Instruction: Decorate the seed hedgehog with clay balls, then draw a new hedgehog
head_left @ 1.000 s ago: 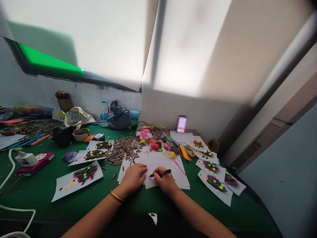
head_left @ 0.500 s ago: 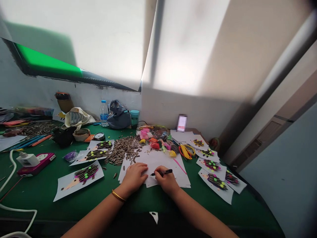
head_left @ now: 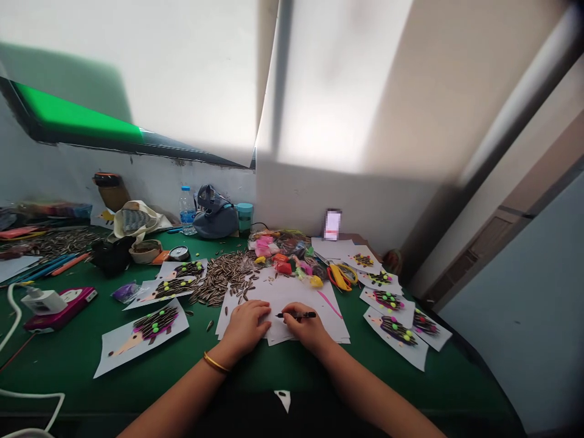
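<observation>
Head view, hands?

— Right hand (head_left: 308, 331) pinching a slim black marker (head_left: 296, 315) over a stack of white paper (head_left: 292, 291); left hand (head_left: 245, 328) resting flat on that same stack.

— Beyond them?

— Striped sunflower seeds (head_left: 223, 274) in a loose heap just past the paper, on a green tabletop (head_left: 137, 389), with paper hedgehog collages (head_left: 141, 331) on both sides.

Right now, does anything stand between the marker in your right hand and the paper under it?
Nothing visible does. The black marker in the right hand points its tip down at the white paper stack; the left hand rests on the stack beside it, not in between.
</observation>
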Available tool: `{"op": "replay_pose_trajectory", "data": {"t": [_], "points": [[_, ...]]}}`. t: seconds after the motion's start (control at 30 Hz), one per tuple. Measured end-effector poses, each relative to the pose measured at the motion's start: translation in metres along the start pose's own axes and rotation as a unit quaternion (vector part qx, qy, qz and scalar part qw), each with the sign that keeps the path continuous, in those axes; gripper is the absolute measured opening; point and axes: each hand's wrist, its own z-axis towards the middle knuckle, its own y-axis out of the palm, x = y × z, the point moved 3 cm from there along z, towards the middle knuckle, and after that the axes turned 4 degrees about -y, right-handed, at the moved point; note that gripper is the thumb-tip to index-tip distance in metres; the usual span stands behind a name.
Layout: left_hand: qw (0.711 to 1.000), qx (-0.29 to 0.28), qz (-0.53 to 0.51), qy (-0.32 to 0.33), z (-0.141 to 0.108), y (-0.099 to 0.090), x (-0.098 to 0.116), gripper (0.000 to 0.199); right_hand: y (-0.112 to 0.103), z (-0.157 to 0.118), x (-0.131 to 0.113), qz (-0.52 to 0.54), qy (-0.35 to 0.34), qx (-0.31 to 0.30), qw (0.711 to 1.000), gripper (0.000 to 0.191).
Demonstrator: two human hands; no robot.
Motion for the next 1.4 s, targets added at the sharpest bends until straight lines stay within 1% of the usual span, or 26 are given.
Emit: {"op": "replay_pose_trajectory", "data": {"t": [0.13,0.47,0.7,1.13,1.4], "points": [[1.000,-0.007,-0.005,0.000,0.0007,-0.0004,0.0004,0.034,0.0011,-0.0001,0.0033,-0.005,0.020,-0.001,1.000,0.018],[1.000,-0.002,-0.002,-0.020,0.0002,-0.0009,0.0009,0.034,0.0016,-0.0015,0.0015,-0.015,0.016,0.000,1.000,0.018],[1.000,0.007,0.002,-0.014,0.0005,-0.0003,0.0000,0.033,0.0020,-0.0017,0.0046,-0.015,0.015,0.005,1.000,0.017],[1.000,0.010,0.001,-0.002,0.0022,0.0022,-0.0030,0.033,0.0018,-0.0001,0.0047,-0.011,-0.007,0.013,1.000,0.017],[1.000,0.008,-0.005,-0.002,0.0024,0.0032,-0.0035,0.034,0.0009,-0.0005,0.0042,-0.017,-0.001,0.010,1.000,0.017]]}}
